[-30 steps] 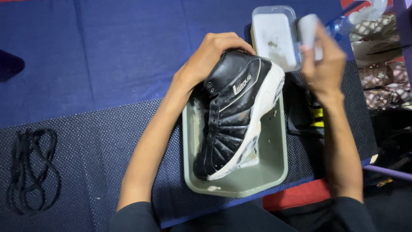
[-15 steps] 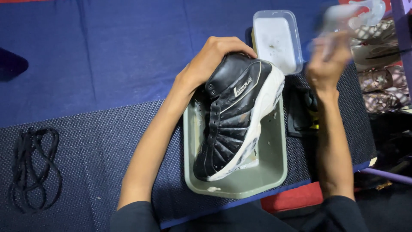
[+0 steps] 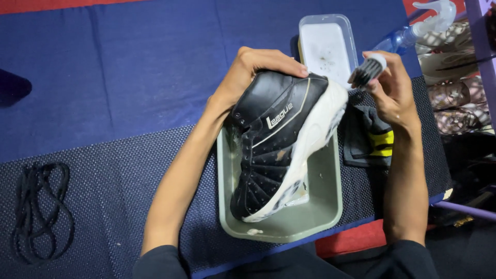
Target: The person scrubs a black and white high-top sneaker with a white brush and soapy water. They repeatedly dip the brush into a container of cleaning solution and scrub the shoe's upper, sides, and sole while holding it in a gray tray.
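Your left hand (image 3: pixel 248 75) grips the heel end of a black high-top shoe (image 3: pixel 279 150) with a white sole, fingers curled over the top and thumb side hidden behind the upper. The shoe lies on its side, tilted, its toe down inside a grey-green rectangular tub (image 3: pixel 330 201) and its heel raised above the tub's far rim. Pale smears, possibly foam, show on the sole near the toe.

Your right hand (image 3: pixel 392 93) is closed on a small brush (image 3: pixel 369 70) with dark bristles and a white head; the bristles point toward the shoe's heel, just beside the sole edge, and contact cannot be confirmed.

Beyond the shoe stands a white rectangular container (image 3: pixel 325 49), open at the top. A clear spray bottle (image 3: pixel 418 26) lies at the upper right. A dark cloth with a yellow band (image 3: pixel 372 139) rests beside the tub, under your right wrist. Loose black laces (image 3: pixel 39 212) lie well apart at the far left on the dark mesh mat (image 3: pixel 113 196).
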